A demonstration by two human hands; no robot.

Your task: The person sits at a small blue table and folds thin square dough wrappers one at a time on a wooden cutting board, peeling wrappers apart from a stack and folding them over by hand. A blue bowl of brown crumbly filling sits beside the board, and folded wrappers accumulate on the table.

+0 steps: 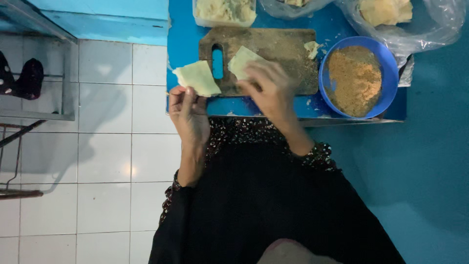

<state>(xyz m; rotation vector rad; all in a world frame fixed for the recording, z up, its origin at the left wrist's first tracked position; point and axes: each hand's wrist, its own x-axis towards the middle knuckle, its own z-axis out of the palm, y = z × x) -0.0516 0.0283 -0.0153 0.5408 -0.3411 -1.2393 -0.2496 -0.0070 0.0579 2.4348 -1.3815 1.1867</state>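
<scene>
My left hand [188,113] pinches a pale yellow square sheet of dough [197,78] by its lower corner, at the left edge of the blue table [184,34]. My right hand [267,89], slightly blurred, has its fingers on a second pale sheet [242,61] that lies on the worn wooden cutting board [273,49]. The fingers cover the lower part of that sheet. A small scrap of dough [311,48] lies at the board's right edge.
A blue bowl of brown crumbs [355,78] stands right of the board. A clear tub of pale filling [224,12] and plastic bags with more sheets [386,12] sit at the table's far edge. White floor tiles and a metal rack [34,115] lie to the left.
</scene>
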